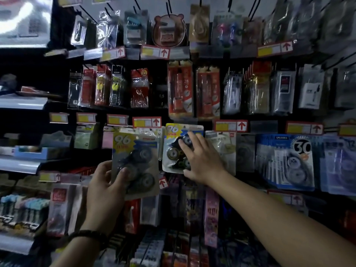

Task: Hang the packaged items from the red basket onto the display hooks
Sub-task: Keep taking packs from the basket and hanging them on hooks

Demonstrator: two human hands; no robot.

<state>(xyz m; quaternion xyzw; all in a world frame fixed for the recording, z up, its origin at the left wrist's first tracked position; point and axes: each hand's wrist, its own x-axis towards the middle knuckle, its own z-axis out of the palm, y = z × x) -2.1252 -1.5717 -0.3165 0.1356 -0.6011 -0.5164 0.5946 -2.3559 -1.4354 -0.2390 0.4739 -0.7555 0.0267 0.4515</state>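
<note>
**Dim stationery wall, one tape pack in hand, its twin on the peg**

Dimly lit store racking fills the frame, with rows of bagged pens and refills hanging from display hooks (169,7) above red-and-yellow price tags (146,122). At centre left, the left hand (104,187) grips a blister pack (134,162) marked "96", thumb on the clear front and fingers behind the card. Just to its right, at frame centre, a matching hung pack (173,147) sits on the wall. The right hand (202,160) lies on it with fingers spread and straight, thumb near its lower edge. The two hands are apart. The red basket is out of view.

The pack looks light: a thin card back, stiff enough to hold flat, under a glossy plastic bubble that may be slippery. The best hold is probably on the card's edges, leaving the top free for the hook. Its hanging hole cannot be made out through the blur.
</note>
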